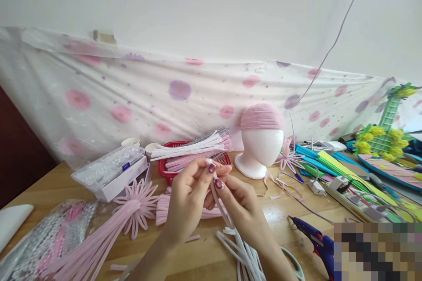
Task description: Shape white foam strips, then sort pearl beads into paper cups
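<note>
Both hands meet above the middle of the table, pinching white pipe cleaners (220,204). My left hand (189,197) closes thumb and fingertips on their upper end. Just below and to the right, my right hand (242,206) grips the same stems, its thumb pressed along them. Fingers cover part of the upper end. Under my right wrist lies a loose bundle of white pipe cleaners (245,257). Left of my hands rests a pink pipe-cleaner flower (135,206) with looped petals and long trailing stems. More pink pipe cleaners (162,208) lie partly behind my left hand.
A red basket (162,167) of pipe cleaners and a white foam head (262,147) with a pink wrapped top stand behind. At right are a blue glue gun (316,239), power strip (356,202) and cables. At left are a bead box (112,162) and plastic bag (52,237).
</note>
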The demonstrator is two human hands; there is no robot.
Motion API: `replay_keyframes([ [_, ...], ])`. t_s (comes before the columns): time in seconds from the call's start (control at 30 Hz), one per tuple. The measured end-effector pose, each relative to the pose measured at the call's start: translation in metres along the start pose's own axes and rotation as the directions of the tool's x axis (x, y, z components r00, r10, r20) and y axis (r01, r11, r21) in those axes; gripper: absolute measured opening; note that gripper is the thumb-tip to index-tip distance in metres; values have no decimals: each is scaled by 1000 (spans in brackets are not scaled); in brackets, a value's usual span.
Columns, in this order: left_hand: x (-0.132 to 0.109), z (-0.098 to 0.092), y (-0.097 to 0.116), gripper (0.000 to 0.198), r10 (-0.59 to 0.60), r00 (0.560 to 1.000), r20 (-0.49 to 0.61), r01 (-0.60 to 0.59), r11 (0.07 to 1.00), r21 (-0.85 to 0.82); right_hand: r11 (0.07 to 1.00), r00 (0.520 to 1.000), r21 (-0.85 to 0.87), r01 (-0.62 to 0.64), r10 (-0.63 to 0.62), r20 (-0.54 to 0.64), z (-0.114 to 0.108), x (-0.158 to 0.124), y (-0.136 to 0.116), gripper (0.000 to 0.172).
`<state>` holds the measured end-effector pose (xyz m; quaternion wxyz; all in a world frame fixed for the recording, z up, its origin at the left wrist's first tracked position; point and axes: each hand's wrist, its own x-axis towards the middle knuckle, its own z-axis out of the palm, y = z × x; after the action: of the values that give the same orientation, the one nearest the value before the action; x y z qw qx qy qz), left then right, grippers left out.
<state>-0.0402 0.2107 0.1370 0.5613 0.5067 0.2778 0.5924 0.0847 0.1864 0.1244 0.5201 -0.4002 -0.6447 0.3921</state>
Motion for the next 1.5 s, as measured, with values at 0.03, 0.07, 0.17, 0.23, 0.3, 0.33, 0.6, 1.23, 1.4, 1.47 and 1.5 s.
replay_keyframes([
  [0.03, 2, 0, -1, 28, -9, 1000, -26, 8, 999, -35, 999, 999, 30, -14, 13, 34, 2, 1, 1, 39],
  [0.07, 4, -1, -2, 28, -19, 998, -53, 15, 997, -78, 998, 998, 54, -32, 28, 62, 4, 2, 3, 40],
  [0.17, 12, -4, -3, 32, -64, 988, -143, 30, 973, -229, 992, 992, 91, -84, 75, 98, 9, 4, 10, 41],
  [0.23, 18, -7, -2, 33, -89, 972, -217, 15, 946, -323, 991, 991, 85, -101, 92, 100, 10, 5, 14, 40],
  [0.3, 24, -10, -1, 28, -95, 950, -299, -34, 916, -400, 993, 989, 42, -115, 110, 102, 10, 6, 15, 41],
  [0.33, 26, -11, 1, 24, -102, 938, -331, -57, 897, -438, 992, 988, 19, -121, 118, 103, 9, 7, 16, 42],
  [0.6, 29, -18, 8, 8, -92, 940, -328, -137, 780, -611, 826, 883, 358, -436, 314, 350, 8, 12, 28, 55],
  [1.23, 29, -26, 12, 12, 36, 907, -420, -315, 720, -618, 524, 868, 692, -496, 267, 420, 21, 17, 28, 54],
  [1.4, 30, -26, 11, 9, 36, 904, -427, -320, 718, -618, 600, 907, 680, -421, 273, 320, 22, 16, 31, 57],
  [1.47, 30, -26, 10, 10, 27, 900, -434, -318, 721, -615, 625, 926, 682, -379, 265, 271, 23, 16, 32, 58],
  [1.5, 30, -26, 10, 11, 28, 900, -436, -320, 722, -614, 630, 930, 684, -368, 262, 259, 24, 16, 33, 58],
])
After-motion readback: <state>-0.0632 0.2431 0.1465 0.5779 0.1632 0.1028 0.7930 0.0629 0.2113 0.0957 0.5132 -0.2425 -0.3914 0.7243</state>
